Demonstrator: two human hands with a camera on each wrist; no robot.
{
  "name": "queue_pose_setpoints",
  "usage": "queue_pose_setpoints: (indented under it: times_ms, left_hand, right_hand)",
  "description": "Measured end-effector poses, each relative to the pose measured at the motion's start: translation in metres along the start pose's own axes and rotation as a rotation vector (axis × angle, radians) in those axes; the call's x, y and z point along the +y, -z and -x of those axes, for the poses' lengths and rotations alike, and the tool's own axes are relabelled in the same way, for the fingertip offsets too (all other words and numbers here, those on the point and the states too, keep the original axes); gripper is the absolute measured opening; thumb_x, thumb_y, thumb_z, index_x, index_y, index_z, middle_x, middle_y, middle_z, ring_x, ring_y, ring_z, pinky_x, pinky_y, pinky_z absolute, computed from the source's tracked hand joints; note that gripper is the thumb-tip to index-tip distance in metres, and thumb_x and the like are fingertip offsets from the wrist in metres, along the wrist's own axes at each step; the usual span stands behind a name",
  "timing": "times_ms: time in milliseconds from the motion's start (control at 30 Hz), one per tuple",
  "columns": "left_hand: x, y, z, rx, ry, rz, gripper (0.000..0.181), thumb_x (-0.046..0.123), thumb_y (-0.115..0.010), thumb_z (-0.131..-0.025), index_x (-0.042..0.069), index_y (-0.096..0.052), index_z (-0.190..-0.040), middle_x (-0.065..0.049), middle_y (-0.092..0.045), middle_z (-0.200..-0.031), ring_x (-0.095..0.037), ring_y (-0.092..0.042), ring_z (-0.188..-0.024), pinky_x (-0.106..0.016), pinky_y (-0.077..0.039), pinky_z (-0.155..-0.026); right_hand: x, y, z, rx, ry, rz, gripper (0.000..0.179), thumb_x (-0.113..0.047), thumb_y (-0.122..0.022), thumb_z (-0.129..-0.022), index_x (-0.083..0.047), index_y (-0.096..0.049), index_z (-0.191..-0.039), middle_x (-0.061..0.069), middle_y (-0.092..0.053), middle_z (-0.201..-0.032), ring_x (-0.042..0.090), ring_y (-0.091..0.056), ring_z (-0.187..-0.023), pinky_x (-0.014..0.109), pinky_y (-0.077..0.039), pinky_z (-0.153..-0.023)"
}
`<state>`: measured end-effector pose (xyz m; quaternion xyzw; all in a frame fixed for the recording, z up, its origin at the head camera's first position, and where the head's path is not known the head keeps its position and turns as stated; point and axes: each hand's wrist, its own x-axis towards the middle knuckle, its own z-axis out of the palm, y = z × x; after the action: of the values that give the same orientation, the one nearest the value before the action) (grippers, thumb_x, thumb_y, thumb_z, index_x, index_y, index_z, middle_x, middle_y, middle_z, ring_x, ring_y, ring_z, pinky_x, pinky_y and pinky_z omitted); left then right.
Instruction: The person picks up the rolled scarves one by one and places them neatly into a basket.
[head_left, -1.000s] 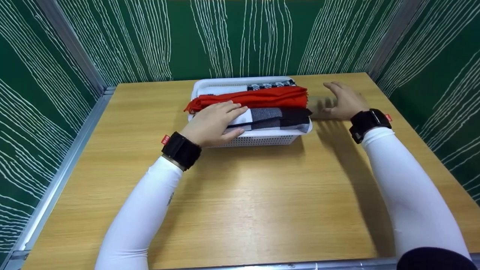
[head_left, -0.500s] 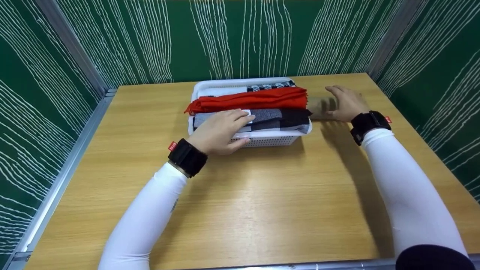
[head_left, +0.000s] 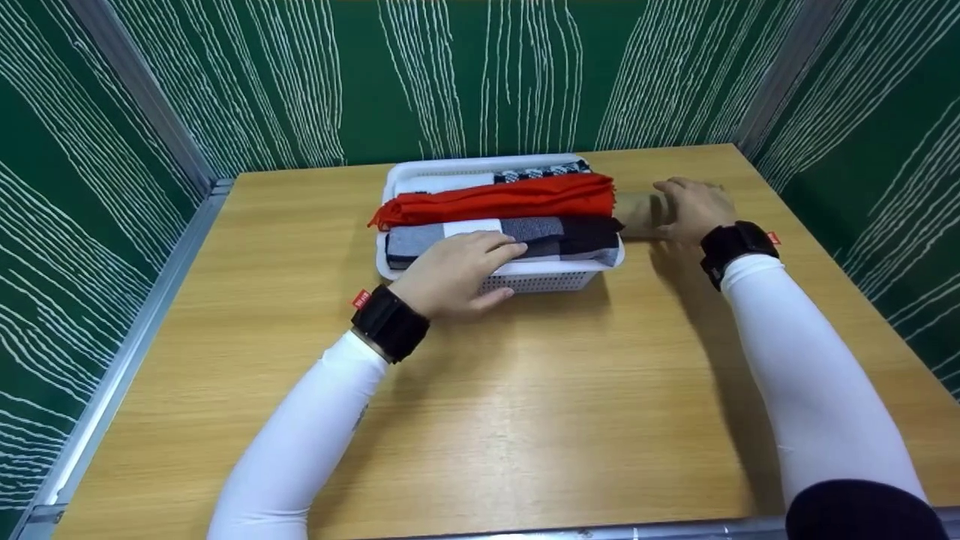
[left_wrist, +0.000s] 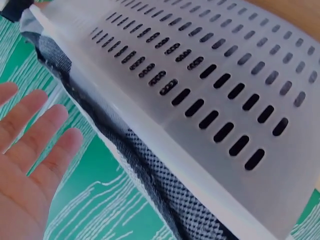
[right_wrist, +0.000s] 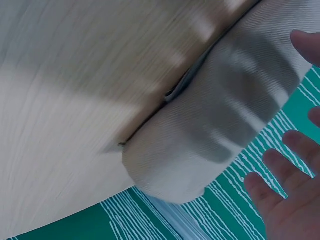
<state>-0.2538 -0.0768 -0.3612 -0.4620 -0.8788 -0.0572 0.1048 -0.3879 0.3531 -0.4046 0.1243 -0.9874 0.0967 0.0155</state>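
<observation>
A white perforated basket (head_left: 536,283) holds folded fabrics. At its front is a grey, white and black checked cloth (head_left: 532,236), and behind that lies a red fringed scarf (head_left: 510,196). My left hand (head_left: 461,276), fingers extended, is over the basket's front rim; in the left wrist view a gap shows between its fingertips and the cloth. To the right of the basket, a rolled beige ribbed cloth (right_wrist: 200,115) lies on the table. Just above it hovers my right hand (head_left: 694,210), fingers spread and holding nothing, casting finger shadows on the roll.
A black-and-white patterned cloth (head_left: 541,172) and a white cloth (head_left: 444,181) lie at the basket's back. The wooden table (head_left: 525,420) is enclosed by green walls (head_left: 375,75) with white streaks. A metal rail (head_left: 112,375) runs along the left edge.
My left hand has slid right and towards me along the basket's front, uncovering more of the checked cloth. My right hand has shifted slightly nearer me, above the beige roll. The basket stays put.
</observation>
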Motion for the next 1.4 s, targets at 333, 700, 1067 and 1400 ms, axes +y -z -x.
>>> queue_pose_setpoints:
  times_ms: [333,700,1067,1400]
  left_hand:
    - [0.006,-0.006,-0.002,-0.009,-0.014,-0.017,0.058,0.034,-0.069,-0.106,0.006,-0.057,-0.156,-0.014,-0.066,-0.149,-0.031,-0.064,-0.137,-0.045,-0.053,-0.118]
    - [0.014,-0.01,-0.006,0.017,-0.054,-0.015,0.054,0.03,-0.071,-0.105,0.005,-0.06,-0.152,-0.013,-0.068,-0.145,-0.029,-0.066,-0.133,-0.043,-0.055,-0.116]
    - [0.021,-0.011,-0.01,0.023,-0.087,-0.013,0.052,0.029,-0.072,-0.105,0.005,-0.061,-0.15,-0.012,-0.068,-0.144,-0.028,-0.067,-0.133,-0.042,-0.055,-0.115]
    - [0.03,-0.015,-0.014,0.02,-0.086,-0.028,0.053,0.031,-0.072,-0.104,0.008,-0.06,-0.15,-0.012,-0.068,-0.144,-0.029,-0.065,-0.135,-0.043,-0.053,-0.117]
  right_hand:
    - [0.0,-0.008,-0.004,-0.043,-0.033,0.198,0.085,-0.03,-0.079,-0.098,-0.006,-0.036,-0.167,0.033,-0.034,-0.17,0.063,-0.033,-0.152,0.079,-0.023,-0.125]
    - [0.001,-0.018,-0.013,-0.103,-0.066,0.054,0.093,-0.026,-0.072,-0.101,-0.004,-0.017,-0.173,0.035,-0.017,-0.175,0.061,-0.016,-0.16,0.075,-0.009,-0.131]
    - [0.001,-0.027,-0.022,-0.159,-0.034,0.068,0.091,-0.021,-0.072,-0.098,-0.005,-0.022,-0.172,0.032,-0.019,-0.176,0.057,-0.013,-0.163,0.075,-0.008,-0.131]
    - [0.002,-0.033,-0.024,-0.162,-0.024,0.109,0.078,-0.015,-0.061,-0.099,-0.002,-0.029,-0.168,0.038,-0.035,-0.166,0.063,-0.026,-0.154,0.078,-0.016,-0.128]
